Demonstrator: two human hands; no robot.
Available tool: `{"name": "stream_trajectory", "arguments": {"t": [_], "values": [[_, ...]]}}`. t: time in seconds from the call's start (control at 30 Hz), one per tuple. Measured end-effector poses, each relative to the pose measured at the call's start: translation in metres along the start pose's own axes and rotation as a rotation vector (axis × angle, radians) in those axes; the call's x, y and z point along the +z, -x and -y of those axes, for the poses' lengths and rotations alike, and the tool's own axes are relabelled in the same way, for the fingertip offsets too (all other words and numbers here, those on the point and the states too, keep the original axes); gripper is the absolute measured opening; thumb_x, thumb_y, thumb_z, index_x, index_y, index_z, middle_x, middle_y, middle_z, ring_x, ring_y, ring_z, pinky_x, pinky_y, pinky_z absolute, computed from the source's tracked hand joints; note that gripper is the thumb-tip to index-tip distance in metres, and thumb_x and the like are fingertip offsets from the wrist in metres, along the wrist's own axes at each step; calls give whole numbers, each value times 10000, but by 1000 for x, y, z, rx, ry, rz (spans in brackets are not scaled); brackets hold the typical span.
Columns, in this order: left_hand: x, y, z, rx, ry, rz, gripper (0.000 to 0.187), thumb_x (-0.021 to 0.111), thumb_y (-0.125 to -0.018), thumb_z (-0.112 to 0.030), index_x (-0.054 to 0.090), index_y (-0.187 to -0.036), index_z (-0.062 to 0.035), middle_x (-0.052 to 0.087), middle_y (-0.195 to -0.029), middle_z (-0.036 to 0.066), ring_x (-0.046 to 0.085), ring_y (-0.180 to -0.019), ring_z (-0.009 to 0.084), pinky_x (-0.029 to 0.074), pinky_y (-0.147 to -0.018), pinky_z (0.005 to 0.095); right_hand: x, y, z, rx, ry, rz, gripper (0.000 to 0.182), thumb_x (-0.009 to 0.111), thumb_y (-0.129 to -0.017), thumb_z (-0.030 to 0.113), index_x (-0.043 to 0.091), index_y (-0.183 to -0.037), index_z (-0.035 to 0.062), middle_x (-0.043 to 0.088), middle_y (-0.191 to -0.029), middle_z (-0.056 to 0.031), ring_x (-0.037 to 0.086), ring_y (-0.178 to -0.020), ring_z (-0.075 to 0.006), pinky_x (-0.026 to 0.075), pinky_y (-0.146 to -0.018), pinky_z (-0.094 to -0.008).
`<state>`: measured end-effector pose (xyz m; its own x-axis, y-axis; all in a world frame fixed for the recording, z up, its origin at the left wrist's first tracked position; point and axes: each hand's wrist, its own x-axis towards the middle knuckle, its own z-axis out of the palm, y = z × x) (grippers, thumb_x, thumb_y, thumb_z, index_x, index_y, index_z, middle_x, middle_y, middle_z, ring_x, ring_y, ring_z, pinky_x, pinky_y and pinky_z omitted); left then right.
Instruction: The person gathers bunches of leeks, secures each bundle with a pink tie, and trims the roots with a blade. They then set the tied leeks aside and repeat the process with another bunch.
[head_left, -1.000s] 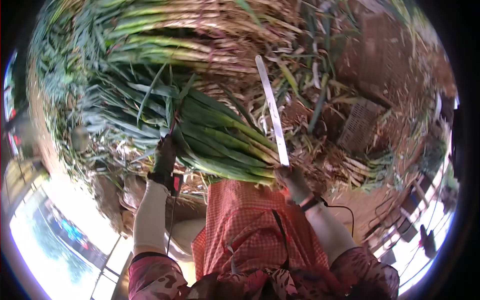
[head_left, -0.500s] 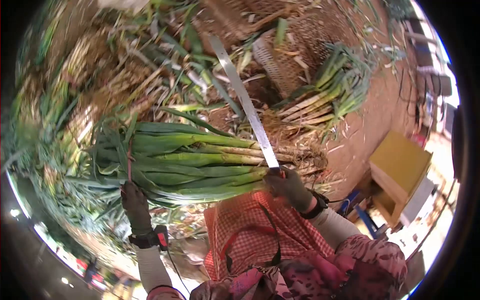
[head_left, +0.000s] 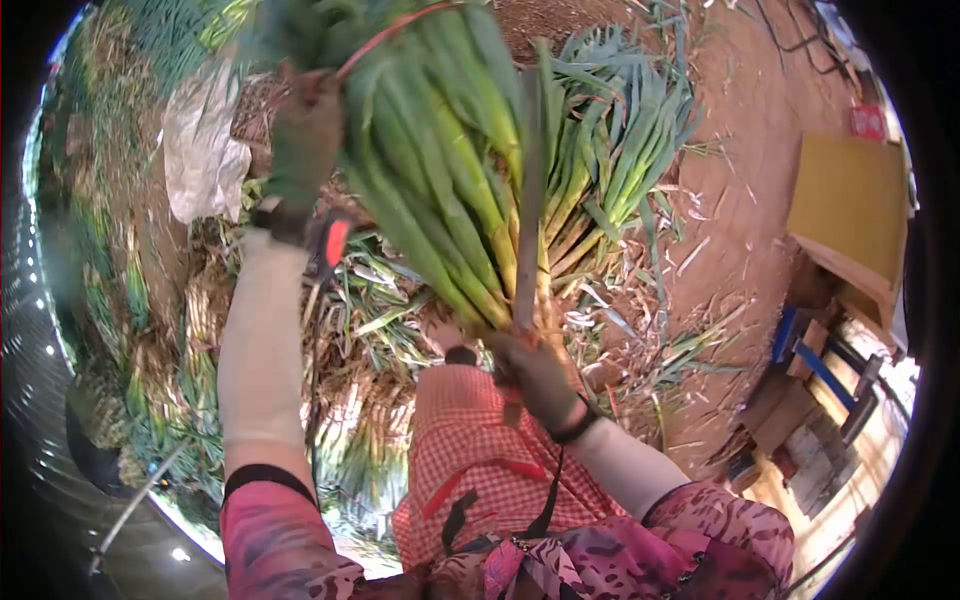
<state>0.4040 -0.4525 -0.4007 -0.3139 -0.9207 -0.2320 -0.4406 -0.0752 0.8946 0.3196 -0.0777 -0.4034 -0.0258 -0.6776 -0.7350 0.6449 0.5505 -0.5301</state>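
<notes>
I hold a thick bundle of green onions (head_left: 440,190) tied with a red band, raised and tilted, leaves up and to the left, root ends down by my lap. My gloved left hand (head_left: 305,140) grips the leafy upper part near the band. My gloved right hand (head_left: 535,375) clasps the root end together with the handle of a long knife (head_left: 528,200), whose blade runs up along the stalks. A red checked apron (head_left: 480,460) covers my lap below the bundle.
Another bundle of green onions (head_left: 610,150) lies on the dirt floor (head_left: 740,200) behind. Loose leaves and trimmings cover the ground. A white sack (head_left: 200,150) lies at left. A yellow wooden box (head_left: 850,210) and blue-framed items stand at right.
The bundle has swung from lying level across my lap to standing nearly upright. My left hand rose high with the leafy end, and the view turned toward the right.
</notes>
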Motion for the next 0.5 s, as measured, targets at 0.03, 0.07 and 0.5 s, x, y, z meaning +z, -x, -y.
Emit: {"name": "stream_trajectory", "arguments": {"t": [0.03, 0.07, 0.5], "values": [[32, -17, 0, 111, -207, 39, 230, 524, -937, -322, 637, -993, -129, 612, -696, 30, 585, -588, 162, 471, -530, 291, 0, -23, 2, 155, -239, -54, 141, 537, -920, 198, 588, -946, 69, 406, -599, 43, 427, -537, -79, 363, -485, -237], [61, -35, 21, 237, -368, 67, 229, 504, -939, -315, 636, -1007, -141, 647, -838, 69, 625, -702, 225, 495, -618, 331, -11, -53, -18, 163, -345, -89, 137, 542, -917, 201, 579, -917, 69, 414, -599, 42, 435, -546, -80, 369, -486, -240], [252, 30, 201, 278, -652, 456, 372, 549, -851, -178, 581, -1193, -35, 597, -1057, 277, 568, -1017, 401, 469, -859, 428, -98, -290, -108, -24, -665, -59, 212, 540, -890, 201, 619, -957, 16, 652, -837, -65, 621, -726, -159, 507, -648, -279]]}}
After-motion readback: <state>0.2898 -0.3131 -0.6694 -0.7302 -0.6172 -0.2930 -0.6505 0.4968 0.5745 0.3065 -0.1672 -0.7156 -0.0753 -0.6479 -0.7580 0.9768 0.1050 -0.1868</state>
